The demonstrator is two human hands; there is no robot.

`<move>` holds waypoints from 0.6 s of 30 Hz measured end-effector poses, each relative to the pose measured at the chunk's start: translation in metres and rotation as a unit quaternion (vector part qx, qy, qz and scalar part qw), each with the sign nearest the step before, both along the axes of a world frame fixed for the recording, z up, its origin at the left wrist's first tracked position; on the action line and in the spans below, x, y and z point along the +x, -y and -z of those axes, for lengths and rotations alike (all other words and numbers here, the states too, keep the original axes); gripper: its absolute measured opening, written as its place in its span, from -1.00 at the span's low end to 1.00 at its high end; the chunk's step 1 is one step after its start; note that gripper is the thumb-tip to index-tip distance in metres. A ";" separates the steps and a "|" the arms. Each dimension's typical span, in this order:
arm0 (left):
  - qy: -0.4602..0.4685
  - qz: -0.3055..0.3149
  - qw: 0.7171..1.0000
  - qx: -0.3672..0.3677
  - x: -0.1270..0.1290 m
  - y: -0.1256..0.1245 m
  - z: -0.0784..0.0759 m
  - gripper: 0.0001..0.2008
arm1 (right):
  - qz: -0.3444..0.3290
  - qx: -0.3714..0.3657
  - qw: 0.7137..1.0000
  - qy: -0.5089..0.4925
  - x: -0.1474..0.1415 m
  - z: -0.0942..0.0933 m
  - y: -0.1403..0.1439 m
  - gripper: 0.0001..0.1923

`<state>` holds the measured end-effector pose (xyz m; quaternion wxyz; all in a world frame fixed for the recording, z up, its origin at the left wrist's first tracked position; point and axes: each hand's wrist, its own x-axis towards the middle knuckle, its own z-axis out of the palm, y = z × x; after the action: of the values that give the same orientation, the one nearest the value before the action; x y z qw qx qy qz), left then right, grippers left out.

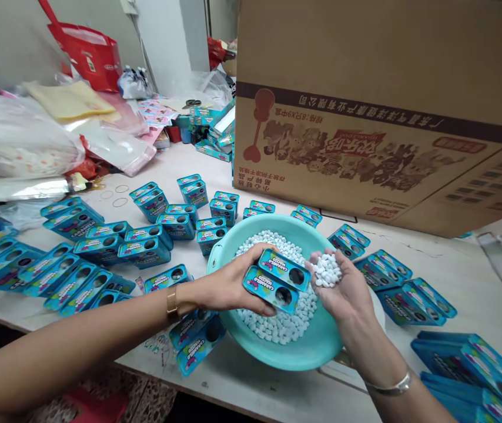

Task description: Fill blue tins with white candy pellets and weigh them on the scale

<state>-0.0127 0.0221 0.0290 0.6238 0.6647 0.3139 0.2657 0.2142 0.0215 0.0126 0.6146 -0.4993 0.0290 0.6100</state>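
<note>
My left hand (233, 285) grips two small blue candy boxes (277, 279) side by side, each with a round hole in its top. It holds them over a teal bowl (313, 352) filled with small white candies (277, 326). My right hand (339, 285) is cupped palm-up just right of the boxes, with a heap of white candies (327, 270) resting in it. A gold bracelet is on my left wrist and a silver one on my right.
Several more blue boxes (101, 258) lie over the white table to the left, behind the bowl and to its right (405, 294). A big cardboard carton (378, 111) stands at the back right. Plastic bags (17, 141) and a red bag (90, 56) pile up at the back left.
</note>
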 end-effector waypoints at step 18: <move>-0.133 -0.128 0.963 0.196 0.037 0.000 0.026 -0.47 | 0.089 0.246 0.949 0.177 -0.061 -0.013 -0.007 -0.88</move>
<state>0.0240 0.0220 0.0035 0.3950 0.7576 0.4183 0.3082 0.1536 0.0281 0.0259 0.7654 -0.4278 -0.1867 0.4431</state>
